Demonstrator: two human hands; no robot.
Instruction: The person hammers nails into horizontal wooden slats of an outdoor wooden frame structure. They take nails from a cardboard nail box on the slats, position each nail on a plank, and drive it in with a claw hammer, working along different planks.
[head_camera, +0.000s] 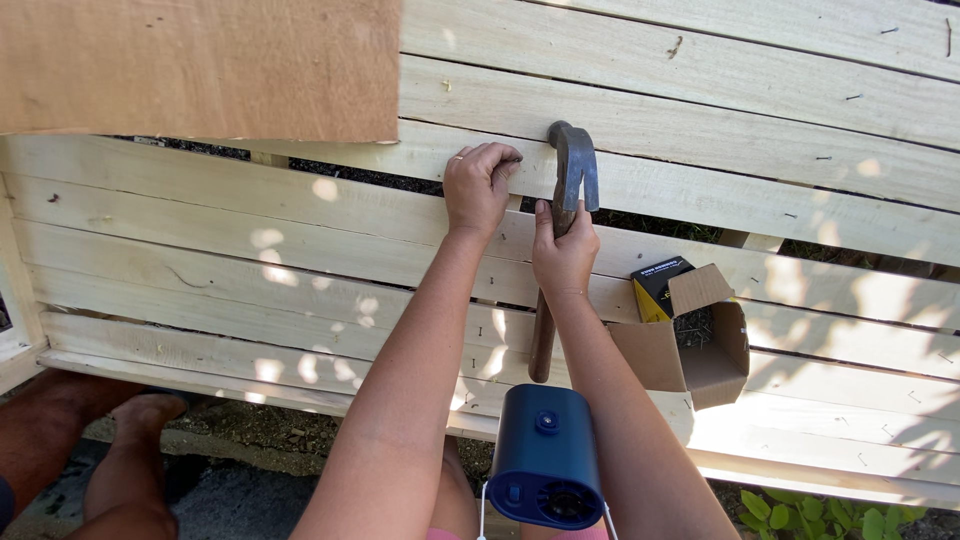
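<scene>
Pale, unpainted wood makes up the slatted panel (250, 260) over which the work is done; its boards run left to right, with narrow dark gaps between some of them and small nail heads dotted along the surface. Dappled sunlight is seen on the lower slats.

The left hand (478, 185) is set on a slat near the middle of the panel, fingers curled and pinched together at the upper edge of the board, right beside the hammer head. Whether a nail is held between the fingertips cannot be told.

The right hand (563, 250) is closed around the claw hammer (563, 235), gripped high on the shaft, just under the head. The dark metal head is held above the hand, against the slat next to the left fingertips; the brown wooden handle hangs down past the wrist and lies over the lower slats.

An open cardboard box (690, 345) is resting on the slats just to the right of the right forearm, flaps spread; a small yellow-and-black box (658, 285) is lying touching its upper left side.

A brown plywood sheet (200, 65) covers the upper left corner of the panel. A dark blue device (545, 455) hangs at the chest. Another person's bare legs (90, 450) are noted at lower left, and green leaves (830, 515) at lower right.
</scene>
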